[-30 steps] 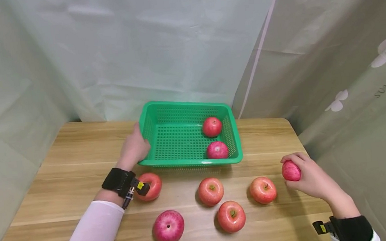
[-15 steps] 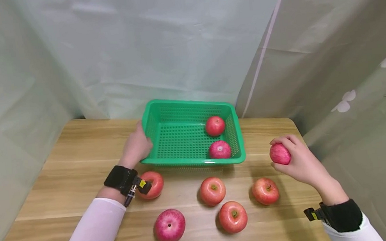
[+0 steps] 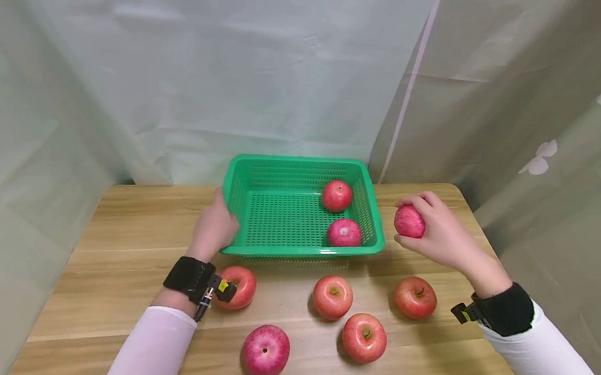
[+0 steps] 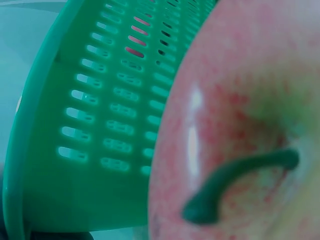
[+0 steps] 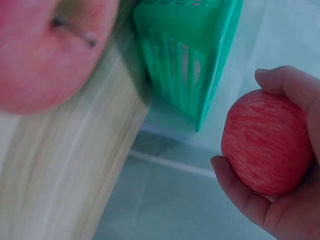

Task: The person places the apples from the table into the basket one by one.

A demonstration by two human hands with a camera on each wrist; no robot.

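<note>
My left hand (image 3: 213, 226) grips the left rim of a green plastic basket (image 3: 296, 252). Inside the basket, at its right end, lie a red apple (image 3: 337, 196) and a pinkish apple (image 3: 344, 233). A striped pink-red apple (image 3: 409, 221) is held between the thumb and fingers of my right hand (image 3: 439, 231), just right of the basket and above the table. The right wrist view shows this apple (image 5: 267, 142) clasped, with the basket's end wall (image 5: 182, 65) beside it. Close in the left wrist view, a stemmed apple (image 4: 240, 125) covers much of the basket's side.
Several apples lie on the wooden table (image 3: 96, 282) in front of the basket: one (image 3: 242, 286) partly behind my left wrist, a dark pink one (image 3: 266, 351), two near the middle (image 3: 332, 297), and one (image 3: 415, 297) below my right hand. Pale curtains (image 3: 276, 61) surround the table.
My right hand has carried its apple leftward and away from me, from the table's right edge toward the basket. The left hand keeps its grip on the rim; the view has shifted slightly.
</note>
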